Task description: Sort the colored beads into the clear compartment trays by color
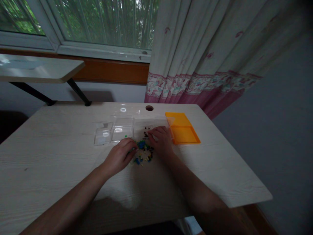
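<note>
A loose pile of small building bricks [142, 145], in blue, green, black and cream, lies on the table between my hands. My left hand [122, 152] is at the left edge of the pile, its fingers curled together; what is between them is too small to tell. Over a clear plastic box [139, 123] behind the pile, my right hand [161, 139] has its thumb and fingers pinched, and any piece in them is hidden. Just left of those fingertips sit several dark pieces [146, 134] in the box. One green piece [126, 136] rests near the box's front, above my left hand.
A smaller clear tray [103, 134] stands left of the box. To the right is an open orange case [185, 134]. The pale wooden table [61, 156] has a round cable hole [149, 108] at its back edge. A raised shelf [41, 70] overhangs the back left.
</note>
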Available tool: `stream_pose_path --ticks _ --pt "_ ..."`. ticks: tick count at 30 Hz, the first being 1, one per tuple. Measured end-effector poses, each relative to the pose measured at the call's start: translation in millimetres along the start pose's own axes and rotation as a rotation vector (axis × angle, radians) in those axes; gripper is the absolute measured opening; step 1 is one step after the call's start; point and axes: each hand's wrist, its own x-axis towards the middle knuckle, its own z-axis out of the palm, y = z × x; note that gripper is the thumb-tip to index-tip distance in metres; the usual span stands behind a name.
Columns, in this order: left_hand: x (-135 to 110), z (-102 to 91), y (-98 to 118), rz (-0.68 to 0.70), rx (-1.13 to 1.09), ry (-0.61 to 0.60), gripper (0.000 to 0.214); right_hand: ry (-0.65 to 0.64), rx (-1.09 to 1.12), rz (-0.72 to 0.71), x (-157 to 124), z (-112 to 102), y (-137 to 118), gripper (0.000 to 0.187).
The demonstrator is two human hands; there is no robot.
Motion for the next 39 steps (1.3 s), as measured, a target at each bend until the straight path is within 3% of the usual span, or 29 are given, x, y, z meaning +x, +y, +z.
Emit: stream_pose_path --ticks 8,15,39 --pt "0 2.9 -6 -0.192 -0.179 0.118 0.023 -0.067 0.091 -0.148 -2 -3 -13 0.012" --pt "-2 8.9 -9 -0.32 -0.542 0.201 0.023 -0.14 0.172 -0.329 -7 0 -22 0.019" --pt "-3 5.9 -3 -0.283 -0.405 0.114 0.032 -0.142 0.21 -0.372 -7 5 -23 0.014"
